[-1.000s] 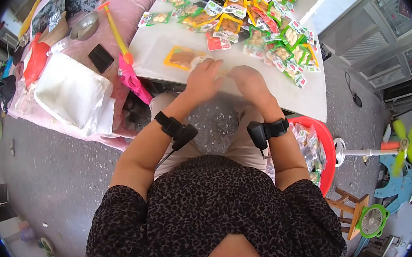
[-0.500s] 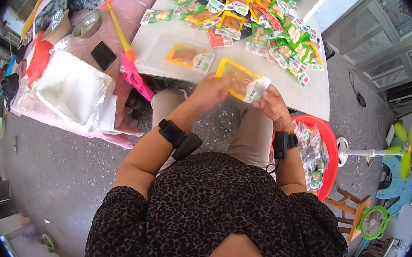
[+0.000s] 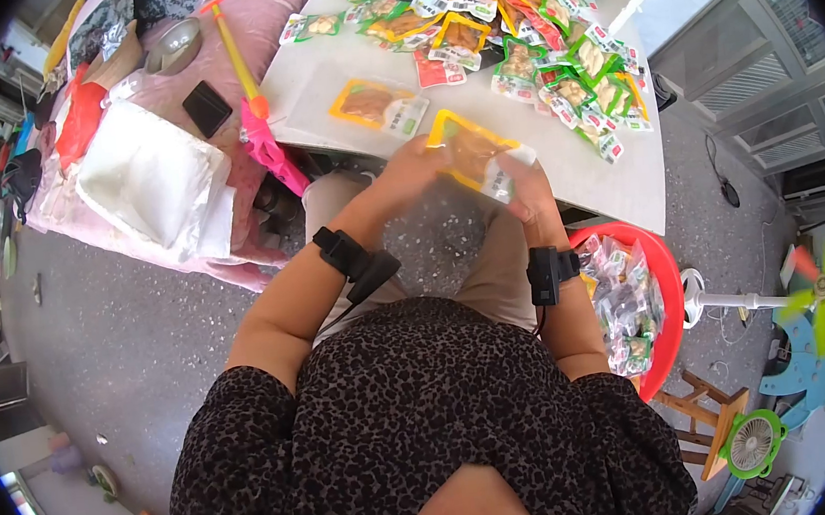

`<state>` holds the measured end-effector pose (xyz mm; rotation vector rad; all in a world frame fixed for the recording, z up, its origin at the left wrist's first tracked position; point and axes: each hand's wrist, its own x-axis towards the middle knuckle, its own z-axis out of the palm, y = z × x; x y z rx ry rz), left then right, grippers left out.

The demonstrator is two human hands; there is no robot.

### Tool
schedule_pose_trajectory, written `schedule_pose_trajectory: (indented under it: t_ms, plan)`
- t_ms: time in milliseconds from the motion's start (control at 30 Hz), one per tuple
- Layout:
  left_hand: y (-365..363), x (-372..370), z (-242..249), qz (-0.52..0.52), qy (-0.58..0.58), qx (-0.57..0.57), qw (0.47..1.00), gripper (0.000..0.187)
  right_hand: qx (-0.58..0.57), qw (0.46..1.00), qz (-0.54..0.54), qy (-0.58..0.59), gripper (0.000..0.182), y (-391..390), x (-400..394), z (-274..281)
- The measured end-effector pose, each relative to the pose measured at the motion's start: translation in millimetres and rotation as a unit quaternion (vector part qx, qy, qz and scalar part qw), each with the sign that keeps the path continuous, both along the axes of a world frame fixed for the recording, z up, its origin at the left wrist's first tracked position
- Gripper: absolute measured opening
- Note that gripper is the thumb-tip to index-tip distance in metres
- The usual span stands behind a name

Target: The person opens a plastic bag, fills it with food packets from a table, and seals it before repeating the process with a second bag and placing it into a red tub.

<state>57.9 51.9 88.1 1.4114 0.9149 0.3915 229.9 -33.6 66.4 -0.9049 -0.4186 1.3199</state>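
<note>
A yellow-edged food packet (image 3: pixel 467 151) with brownish contents and a white label end is held up between my two hands, over the table's near edge. My left hand (image 3: pixel 412 172) grips its left side, slightly blurred. My right hand (image 3: pixel 528 190) is closed on the label end at the right. Flat on the table, just beyond my left hand, lies a second yellow-edged packet (image 3: pixel 371 104). Farther back is a heap of packets (image 3: pixel 497 7) with yellow, green and red edges.
A red tub (image 3: pixel 671 281) of packets stands on the floor by my right forearm. To the left, a pink-covered surface holds a white foam box (image 3: pixel 147 175), a black phone-like object (image 3: pixel 207 109) and a metal bowl (image 3: pixel 174 47). A fan (image 3: pixel 821 288) is at the right.
The held packet has shifted slightly left, and my right hand has moved left and reaches further over its label end. The other packet on the table stays put.
</note>
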Motion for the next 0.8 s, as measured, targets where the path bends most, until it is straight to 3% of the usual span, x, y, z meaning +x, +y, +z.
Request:
schedule_pose_trajectory:
  t_ms: [67,100,167,267,467,667,800]
  plan:
    - [18,-8,-7,-0.016,0.121,0.154,0.980,0.031,-0.018,0.999,-0.029,-0.021,0.020,2,-11,12]
    - [24,-13,-13,0.023,0.134,0.262,0.956,0.033,-0.012,0.999,-0.038,-0.018,0.020,3,-12,9]
    - [30,-20,-26,0.099,0.154,0.464,0.867,0.036,-0.001,0.998,-0.056,-0.012,0.021,10,-12,-1]
    - [26,-21,-23,0.080,0.261,0.488,0.829,0.036,-0.018,0.995,-0.090,-0.030,0.022,19,-19,-5]
    - [36,-16,-15,0.019,0.351,0.386,0.853,0.024,-0.010,0.992,-0.112,-0.053,0.022,30,-25,-4]
    - [52,-22,-32,0.046,0.267,0.386,0.882,0.020,-0.032,0.992,-0.113,-0.053,0.022,35,-31,-3]
    - [45,-23,-28,0.067,0.243,0.403,0.880,0.020,-0.024,0.998,-0.055,-0.034,0.024,46,-36,-15]
